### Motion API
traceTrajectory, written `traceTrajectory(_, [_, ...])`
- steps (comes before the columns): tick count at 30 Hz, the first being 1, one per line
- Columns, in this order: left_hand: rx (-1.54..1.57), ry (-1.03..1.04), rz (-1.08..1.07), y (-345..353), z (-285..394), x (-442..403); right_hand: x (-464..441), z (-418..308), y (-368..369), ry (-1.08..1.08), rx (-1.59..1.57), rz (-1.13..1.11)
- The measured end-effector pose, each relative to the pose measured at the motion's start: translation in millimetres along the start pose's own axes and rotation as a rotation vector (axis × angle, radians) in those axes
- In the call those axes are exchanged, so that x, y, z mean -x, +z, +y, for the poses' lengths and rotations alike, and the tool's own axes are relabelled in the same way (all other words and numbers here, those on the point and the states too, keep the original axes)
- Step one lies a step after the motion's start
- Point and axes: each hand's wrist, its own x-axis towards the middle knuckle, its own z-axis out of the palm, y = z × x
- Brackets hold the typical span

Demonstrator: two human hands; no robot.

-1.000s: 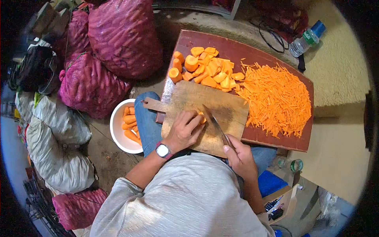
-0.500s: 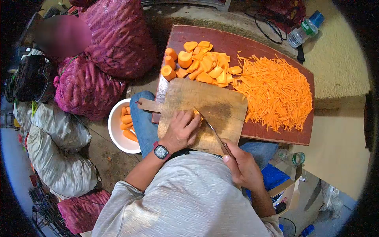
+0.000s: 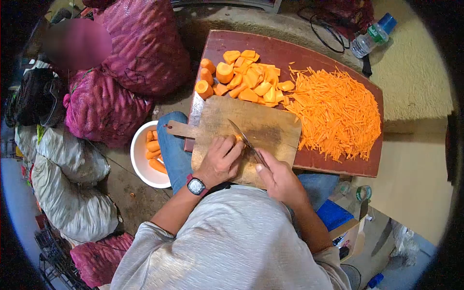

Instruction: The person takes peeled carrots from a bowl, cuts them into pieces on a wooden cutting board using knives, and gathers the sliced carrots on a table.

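My left hand, a watch on its wrist, presses curled fingers on a small piece of carrot that they mostly cover. In my right hand is the handle of a kitchen knife. Its blade lies right beside my left fingertips, pointing away from me over the wooden cutting board. Just past the board sit carrot slices and thick carrot chunks. A large heap of carrot strips spreads to the right of the board.
Under the board is a dark red tabletop. On the floor at left stand a white bowl with whole carrots, pink mesh sacks and white sacks. A plastic bottle lies at the upper right.
My right hand has moved up and left with the knife, so the blade now reaches farther across the board past my left fingertips. My left hand stays nearly in place.
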Motion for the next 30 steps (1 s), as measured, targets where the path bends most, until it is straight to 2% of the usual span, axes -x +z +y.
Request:
traceTrajectory(4, [0.034,-0.019,0.047,3,1,1,-15,16,8,-0.096,0.044,0.054])
traceTrajectory(6, [0.04,-0.036,0.088,5,1,1,-33,24,16,-0.295,0.165,0.101])
traceTrajectory(11, [0.061,-0.05,0.144,3,6,-1,-29,10,14,-0.364,0.112,0.11])
traceTrajectory(14, [0.054,-0.059,0.14,1,6,0,-5,9,6,-0.334,-0.025,0.118])
traceTrajectory(16, [0.05,-0.082,0.118,1,6,3,15,0,-3,-0.142,0.007,0.097])
traceTrajectory(20, [0.064,-0.07,0.116,1,3,3,33,-3,-4,-0.147,0.013,0.073])
traceTrajectory(23, [0.055,-0.062,0.097,1,2,4,39,-6,-2,-0.165,0.022,0.136])
traceTrajectory(30, [0.058,-0.066,0.072,-1,1,2,43,-14,-13,-0.028,0.195,0.02])
